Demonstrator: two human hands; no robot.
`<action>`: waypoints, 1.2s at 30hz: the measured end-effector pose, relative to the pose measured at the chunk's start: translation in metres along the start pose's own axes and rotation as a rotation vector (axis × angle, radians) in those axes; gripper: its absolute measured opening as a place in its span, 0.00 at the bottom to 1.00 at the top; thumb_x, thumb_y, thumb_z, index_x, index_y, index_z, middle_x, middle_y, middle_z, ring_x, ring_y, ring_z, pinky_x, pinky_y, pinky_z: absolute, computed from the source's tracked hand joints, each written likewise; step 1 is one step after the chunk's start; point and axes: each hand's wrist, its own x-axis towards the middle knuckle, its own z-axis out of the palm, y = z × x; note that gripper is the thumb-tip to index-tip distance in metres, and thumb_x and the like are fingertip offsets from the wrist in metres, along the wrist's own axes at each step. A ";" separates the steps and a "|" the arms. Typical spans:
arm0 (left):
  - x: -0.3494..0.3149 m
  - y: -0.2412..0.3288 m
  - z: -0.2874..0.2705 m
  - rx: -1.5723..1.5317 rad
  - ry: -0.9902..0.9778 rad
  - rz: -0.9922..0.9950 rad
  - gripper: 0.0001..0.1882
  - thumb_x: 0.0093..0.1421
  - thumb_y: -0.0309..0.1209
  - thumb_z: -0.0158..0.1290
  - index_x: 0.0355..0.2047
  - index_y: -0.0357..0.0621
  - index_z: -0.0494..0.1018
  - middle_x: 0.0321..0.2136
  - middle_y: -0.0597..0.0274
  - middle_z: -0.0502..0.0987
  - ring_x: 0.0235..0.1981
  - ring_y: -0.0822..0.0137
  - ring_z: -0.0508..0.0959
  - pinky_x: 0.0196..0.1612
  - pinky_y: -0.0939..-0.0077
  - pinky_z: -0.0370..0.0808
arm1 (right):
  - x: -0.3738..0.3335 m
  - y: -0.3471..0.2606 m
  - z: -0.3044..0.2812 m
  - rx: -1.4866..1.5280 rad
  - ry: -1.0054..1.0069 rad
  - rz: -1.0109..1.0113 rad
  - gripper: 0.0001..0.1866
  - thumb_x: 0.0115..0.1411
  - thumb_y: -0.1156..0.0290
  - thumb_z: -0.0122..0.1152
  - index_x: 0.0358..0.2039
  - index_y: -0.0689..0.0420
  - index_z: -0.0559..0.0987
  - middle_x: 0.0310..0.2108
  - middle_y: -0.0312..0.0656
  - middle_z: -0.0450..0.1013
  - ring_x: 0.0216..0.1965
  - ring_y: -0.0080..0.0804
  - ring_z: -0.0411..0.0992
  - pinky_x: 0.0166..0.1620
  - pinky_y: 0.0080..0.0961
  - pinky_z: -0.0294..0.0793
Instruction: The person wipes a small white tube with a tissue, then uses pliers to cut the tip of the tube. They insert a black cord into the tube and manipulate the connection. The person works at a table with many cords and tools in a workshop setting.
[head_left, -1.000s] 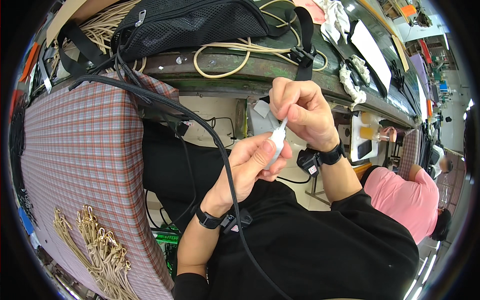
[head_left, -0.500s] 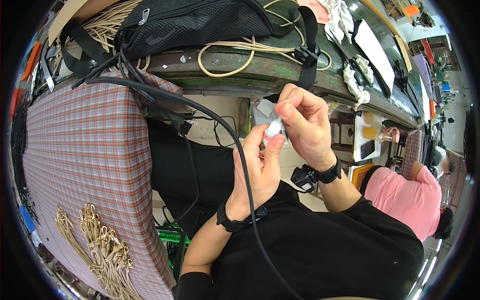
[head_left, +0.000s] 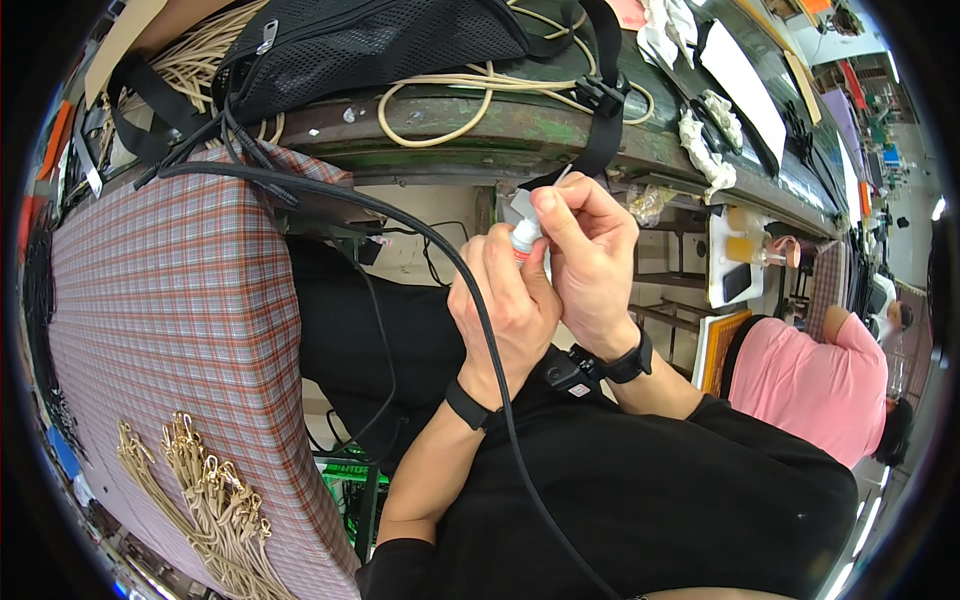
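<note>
In the middle of the head view, my left hand (head_left: 503, 292) is wrapped round a small white squeeze bottle (head_left: 522, 240) with a red-marked label. Its narrow neck end points up and to the right, and the fingers hide most of its body. Close beside it, my right hand (head_left: 592, 245) is closed in a pinch just above the bottle's tip. A thin pale sliver (head_left: 564, 173) sticks up from those fingertips; I cannot make out what it is. Behind the bottle shows a small grey piece (head_left: 521, 204), partly covered by the hands.
A plaid cloth-covered table (head_left: 170, 300) on the left bears beige cords with metal clips (head_left: 215, 490). On the green bench (head_left: 540, 125) ahead lie a black mesh bag (head_left: 370, 50) and beige cord (head_left: 440, 140). A black cable (head_left: 490, 340) crosses before my left arm. A person in pink (head_left: 805, 385) is at right.
Both hands have shifted slightly left and drawn closer together. My left fingers now cover more of the bottle, and the right fingertips sit above its tip with the thin sliver showing.
</note>
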 end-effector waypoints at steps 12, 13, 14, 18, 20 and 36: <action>0.005 -0.026 -0.013 -0.796 -0.425 -0.718 0.18 0.80 0.41 0.53 0.50 0.36 0.80 0.28 0.69 0.76 0.27 0.81 0.67 0.30 0.83 0.64 | 0.023 -0.042 -0.068 -0.782 0.053 -0.337 0.12 0.66 0.73 0.75 0.48 0.62 0.89 0.37 0.35 0.78 0.34 0.18 0.72 0.37 0.18 0.70; 0.005 -0.028 -0.011 -0.828 -0.447 -0.724 0.18 0.81 0.41 0.52 0.52 0.37 0.79 0.28 0.70 0.75 0.26 0.82 0.65 0.29 0.84 0.62 | 0.028 -0.054 -0.076 -0.958 0.130 -0.474 0.12 0.64 0.74 0.75 0.47 0.62 0.89 0.39 0.38 0.79 0.36 0.22 0.74 0.40 0.21 0.72; 0.007 -0.030 -0.011 -0.867 -0.460 -0.739 0.19 0.81 0.42 0.51 0.51 0.37 0.79 0.27 0.70 0.75 0.26 0.82 0.65 0.29 0.83 0.62 | 0.037 -0.068 -0.084 -1.133 0.208 -0.613 0.12 0.63 0.74 0.75 0.46 0.61 0.89 0.41 0.40 0.79 0.38 0.27 0.76 0.42 0.24 0.74; 0.019 -0.027 -0.010 -0.931 -0.513 -0.792 0.21 0.81 0.45 0.50 0.49 0.37 0.77 0.26 0.69 0.75 0.26 0.81 0.67 0.29 0.81 0.62 | 0.084 -0.102 -0.141 -1.603 0.241 -0.749 0.16 0.70 0.73 0.64 0.56 0.60 0.83 0.57 0.48 0.79 0.58 0.51 0.78 0.62 0.40 0.75; 0.024 -0.026 -0.010 -0.932 -0.530 -0.824 0.21 0.81 0.46 0.50 0.49 0.37 0.78 0.25 0.70 0.75 0.25 0.82 0.67 0.29 0.81 0.62 | 0.096 -0.108 -0.165 -1.691 0.116 -0.566 0.16 0.72 0.73 0.61 0.58 0.61 0.82 0.58 0.50 0.79 0.59 0.54 0.78 0.62 0.40 0.75; 0.045 -0.026 -0.018 -0.917 -0.609 -0.902 0.20 0.81 0.47 0.44 0.48 0.44 0.76 0.21 0.66 0.77 0.20 0.80 0.69 0.23 0.84 0.61 | 0.094 -0.147 -0.208 -1.196 -0.020 -0.101 0.18 0.66 0.79 0.66 0.55 0.70 0.81 0.45 0.39 0.81 0.46 0.22 0.77 0.54 0.22 0.77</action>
